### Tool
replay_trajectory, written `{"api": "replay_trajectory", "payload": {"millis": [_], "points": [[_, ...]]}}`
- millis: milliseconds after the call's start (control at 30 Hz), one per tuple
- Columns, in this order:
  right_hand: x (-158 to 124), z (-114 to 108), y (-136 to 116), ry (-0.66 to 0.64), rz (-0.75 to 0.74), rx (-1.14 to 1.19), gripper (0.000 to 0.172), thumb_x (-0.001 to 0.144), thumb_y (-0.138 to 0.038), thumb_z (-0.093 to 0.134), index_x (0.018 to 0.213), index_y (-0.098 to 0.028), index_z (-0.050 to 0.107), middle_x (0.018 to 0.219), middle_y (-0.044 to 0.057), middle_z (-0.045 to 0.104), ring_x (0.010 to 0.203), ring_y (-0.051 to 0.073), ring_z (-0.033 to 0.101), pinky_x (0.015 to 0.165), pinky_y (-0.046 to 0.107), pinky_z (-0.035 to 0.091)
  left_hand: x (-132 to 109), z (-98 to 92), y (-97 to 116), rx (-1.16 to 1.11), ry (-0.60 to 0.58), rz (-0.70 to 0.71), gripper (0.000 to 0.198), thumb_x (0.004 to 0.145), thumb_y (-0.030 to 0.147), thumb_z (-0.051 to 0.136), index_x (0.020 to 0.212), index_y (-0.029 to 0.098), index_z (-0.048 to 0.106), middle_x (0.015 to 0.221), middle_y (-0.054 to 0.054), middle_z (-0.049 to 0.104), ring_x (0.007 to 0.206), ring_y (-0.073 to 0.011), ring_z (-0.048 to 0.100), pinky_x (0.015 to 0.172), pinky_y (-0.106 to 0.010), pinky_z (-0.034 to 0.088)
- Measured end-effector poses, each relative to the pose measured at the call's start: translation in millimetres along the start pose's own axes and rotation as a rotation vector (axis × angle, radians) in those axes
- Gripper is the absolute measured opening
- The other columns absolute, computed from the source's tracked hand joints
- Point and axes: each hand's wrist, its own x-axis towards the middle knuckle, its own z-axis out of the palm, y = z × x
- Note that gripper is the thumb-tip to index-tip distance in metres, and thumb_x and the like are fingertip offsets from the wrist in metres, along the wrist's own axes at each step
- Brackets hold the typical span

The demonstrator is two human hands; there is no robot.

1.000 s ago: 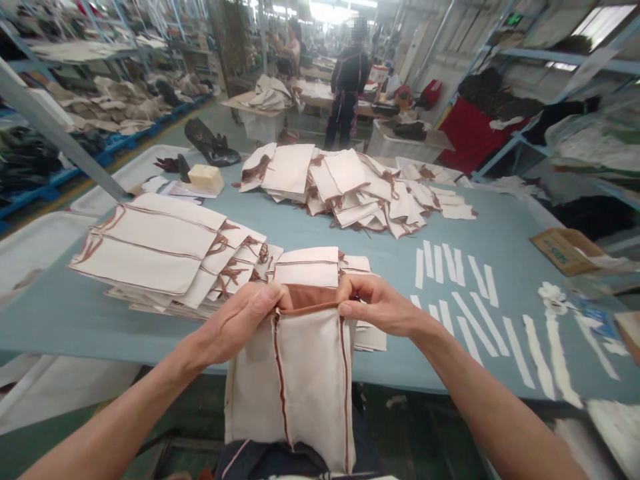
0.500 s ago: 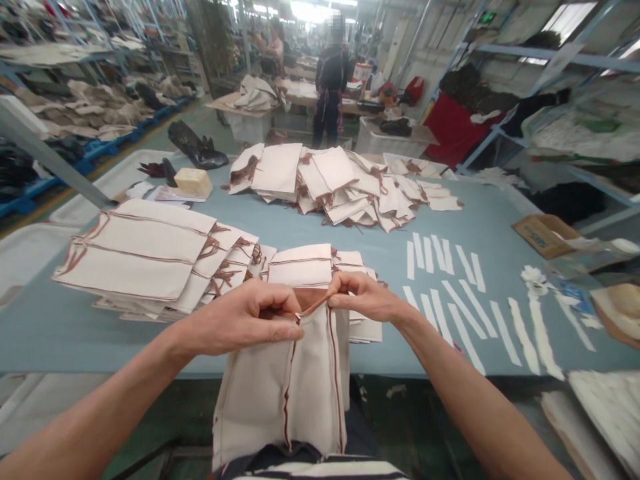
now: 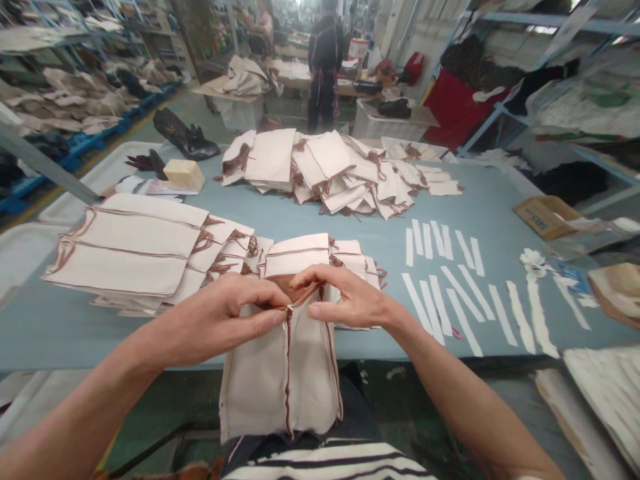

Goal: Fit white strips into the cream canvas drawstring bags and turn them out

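Observation:
A cream sewn tube-like piece [image 3: 310,373] with brown seams and a brown inside hangs upright in front of my body, its top edge held up. My left hand [image 3: 225,313] pinches that edge at the middle seam between thumb and fingers. On the other side, my right hand [image 3: 350,297] has its fingers bent over the same edge, with the thumb on the outer face; its fingertips are partly hidden inside. Just behind my hands lies a stack of similar cream pieces [image 3: 297,253]. A larger stack of cream pieces [image 3: 145,243] rests to the left.
A heap of cream pieces [image 3: 320,163] covers the back of the blue-grey table [image 3: 350,353]. White strips [image 3: 440,307] lie in rows at the right, near a cardboard box [image 3: 543,217]. A yellowish block [image 3: 184,175] sits back left. Beyond the table stands a person [image 3: 325,73].
My right hand has shifted left along the top edge towards my left hand, its fingers now bent over into the opening. My left hand keeps its pinch at the middle seam.

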Motion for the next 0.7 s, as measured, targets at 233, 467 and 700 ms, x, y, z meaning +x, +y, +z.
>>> {"api": "replay_trajectory", "payload": {"millis": [233,467,700], "points": [[6.2,28.1,-22.4,0.167,-0.164,-0.049,0.016,0.097,-0.031,0.071,0.089,-0.019,0.064,0.086,0.001,0.071,0.077,0.015,0.062,0.073,0.027,0.046,-8.1,-1.0,3.4,0.13,0.04,0.006,0.017,0.104,0.028,0.061,0.102,0.022,0.076,0.079,0.003,0.076,0.069,-0.011,0.066,0.061,-0.019,0.041],[8.4,39.3,-21.5,0.136,-0.148,0.016,0.013,0.095,-0.025,0.069,0.084,-0.019,0.064,0.081,0.0,0.069,0.073,0.014,0.059,0.071,0.026,0.045,-24.2,-2.4,-4.1,0.201,-0.01,0.04,0.022,0.108,0.025,0.053,0.114,0.023,0.074,0.082,0.002,0.076,0.069,-0.0121,0.066,0.06,-0.022,0.039],[10.3,44.0,-33.4,0.142,-0.056,0.073,0.012,0.091,-0.023,0.066,0.079,-0.018,0.063,0.077,0.0,0.068,0.07,0.013,0.057,0.069,0.025,0.046,-27.0,7.3,5.2,0.232,0.051,-0.051,0.024,0.106,0.028,0.05,0.091,0.02,0.066,0.069,0.003,0.061,0.065,-0.0139,0.057,0.059,-0.026,0.035]]}}
